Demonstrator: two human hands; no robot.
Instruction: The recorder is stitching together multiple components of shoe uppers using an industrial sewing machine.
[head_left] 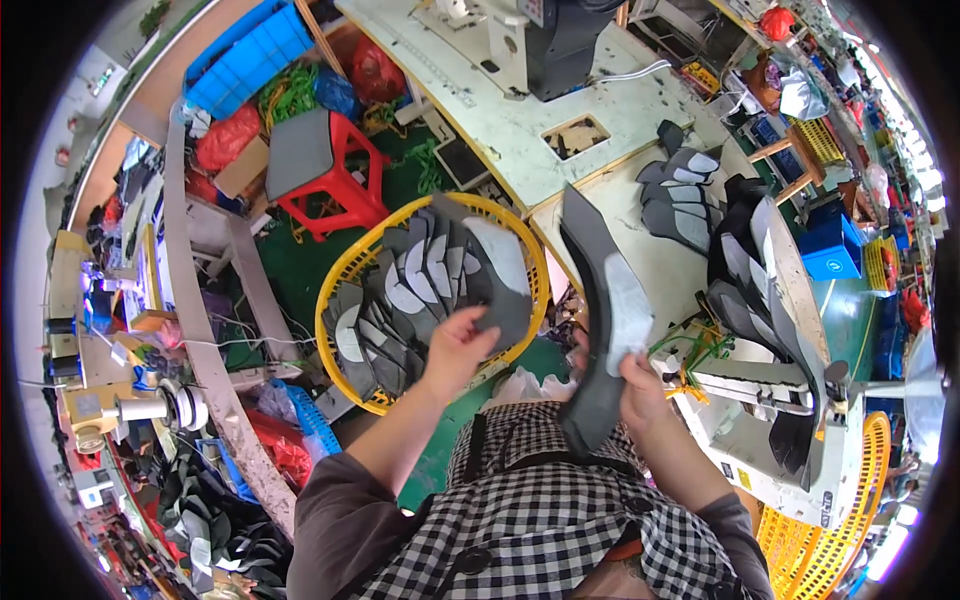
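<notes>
My right hand (643, 390) grips a long, curved dark grey shoe-upper-like piece (600, 290) with a light grey patch, held upright in front of my body. The piece looks thick, and I cannot tell whether it is one layer or several. My left hand (462, 350) is over the near right part of a yellow plastic basket (345, 270). Its fingers are curled with a gap between thumb and forefinger, close to the lower edge of a large dark piece with a light patch (500, 255). Several similar grey pieces (415, 270) lie fanned in overlapping rows inside the basket.
A white worktable (480, 120) with a sewing machine (565, 50) stands ahead. More dark pieces lie on its right part (685, 195) and along the right edge (750, 285). A red stool (350, 175) is beyond the basket; another yellow basket (825, 530) is at lower right.
</notes>
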